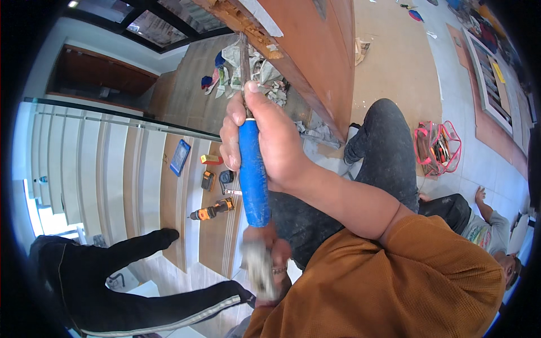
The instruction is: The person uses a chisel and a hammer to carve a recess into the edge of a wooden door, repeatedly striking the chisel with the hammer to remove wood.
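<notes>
While the right hand (270,132) is clasping a blue-handled metal chisel (253,169) toward splintered brown wood (256,38), the left hand (278,250) is gripping a blurred grey tool (259,271) near the chisel's butt.

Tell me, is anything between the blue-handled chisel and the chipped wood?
Nothing visible: the chisel runs up to the chipped wood, its tip seemingly touching. The right hand grips farther back.
</notes>
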A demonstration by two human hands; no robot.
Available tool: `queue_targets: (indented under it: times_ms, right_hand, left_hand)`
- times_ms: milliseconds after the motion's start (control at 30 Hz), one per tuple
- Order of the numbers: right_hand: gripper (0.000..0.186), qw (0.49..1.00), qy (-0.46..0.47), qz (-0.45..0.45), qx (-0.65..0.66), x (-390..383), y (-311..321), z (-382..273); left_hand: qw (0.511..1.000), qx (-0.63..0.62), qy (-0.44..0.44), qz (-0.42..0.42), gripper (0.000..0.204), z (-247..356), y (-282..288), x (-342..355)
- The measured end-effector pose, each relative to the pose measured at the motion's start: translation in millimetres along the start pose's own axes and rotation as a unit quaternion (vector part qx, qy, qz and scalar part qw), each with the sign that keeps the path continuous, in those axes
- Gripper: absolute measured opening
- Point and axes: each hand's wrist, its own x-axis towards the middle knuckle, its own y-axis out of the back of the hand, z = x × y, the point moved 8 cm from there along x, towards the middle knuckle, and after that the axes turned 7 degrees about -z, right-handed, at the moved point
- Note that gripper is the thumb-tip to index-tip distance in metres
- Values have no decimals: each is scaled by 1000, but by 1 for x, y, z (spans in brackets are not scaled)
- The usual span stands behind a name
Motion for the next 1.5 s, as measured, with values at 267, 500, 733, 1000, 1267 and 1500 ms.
queue_targets:
  times_ms: [267, 500, 733, 1000, 1267, 1500]
  right_hand:
    - [43, 1000, -28, 1, -5, -2, 3, -9]
    - [44, 1000, -26, -1, 0, -5, -4, -13]
    - [44, 1000, -9, -15, -24, -3, -2, -9]
    - [44, 999, -8, -13, -36, -4, -2, -7]
    - [44, 999, -2, -11, -34, -3, -2, -6]
    - [42, 1000, -17, -4, 20, -4, -10, -8]
  left_hand:
    - [975, -22, 217, -48, 61, -17, -5, -6]
    - [978, 77, 194, 17, 58, -6, 1, 0]
    - [981, 79, 176, 23, 56, -6, 1, 1]
    - [989, 2, 144, 20, 56, -8, -5, 5]
    - [984, 55, 168, 32, 53, -7, 5, -1]
    - [995, 8, 102, -21, 55, -1, 1, 2]
